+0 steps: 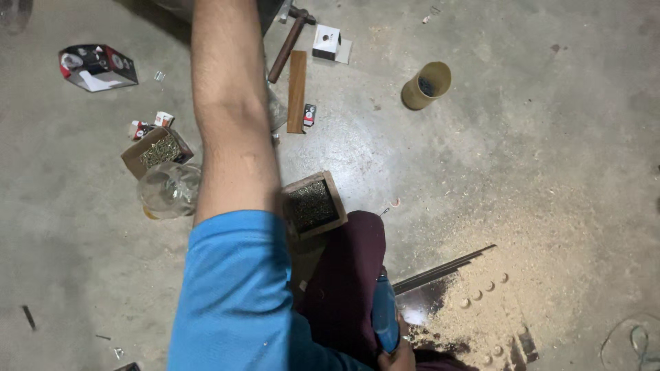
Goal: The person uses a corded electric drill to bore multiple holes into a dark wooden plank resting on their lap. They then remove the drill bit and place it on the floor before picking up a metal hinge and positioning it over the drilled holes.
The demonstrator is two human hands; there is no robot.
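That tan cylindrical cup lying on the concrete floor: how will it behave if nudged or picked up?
The tan cup lies on its side on the concrete floor, so a nudge would probably roll it, likely in a curve if it tapers. It looks thin-walled and nearly empty, so probably light. Something dark sits inside and might spill.

Left forearm [230, 117] in a blue short sleeve [230, 295] extends up and out of frame; its hand is not in view. Right hand [395, 357], at the bottom edge, is closed round a blue-handled power tool [385, 312] resting against a maroon-clad leg [347, 282]. Just beside the forearm on the grey concrete floor [550, 158]: a small wooden box of screws [313, 205] and a clear glass jar [168, 190]. A pale sawdust pile [502, 275] lies to the right, a tan cylindrical cup [426, 84] well apart. A wooden-handled hammer [287, 45] lies beside a narrow wooden strip [296, 91].
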